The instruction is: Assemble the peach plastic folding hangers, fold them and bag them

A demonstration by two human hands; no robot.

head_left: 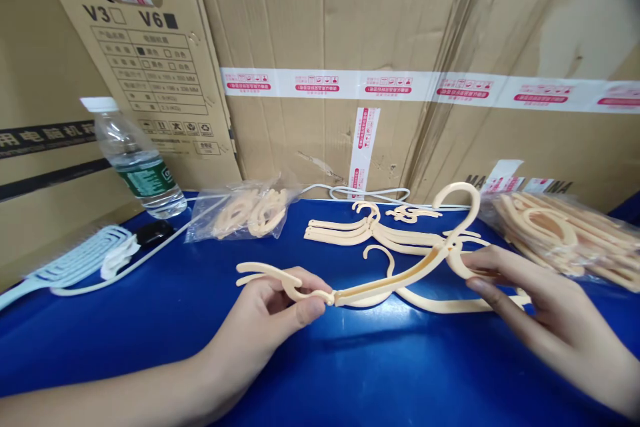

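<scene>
A cream plastic hanger (395, 280) with a large hook is held above the blue table between both hands. My left hand (285, 317) pinches a curved cream clip piece (270, 273) at the tip of the hanger's left arm. Fingers of my right hand (530, 300) close on the hanger's other arm, just right of the hook; they hide much of that arm. Behind and below it, another cream hanger (440, 307) lies on the table. Farther back lie several stacked hanger parts (340, 232) and some small loose clip pieces (413, 213).
At the back left lies a clear bag (250, 213) of small cream pieces; at right, a bag of hanger arms (575, 233). A water bottle (145, 167), blue brush (85, 257) and white cable (150, 257) are on the left. Cardboard boxes (320, 20) stand behind.
</scene>
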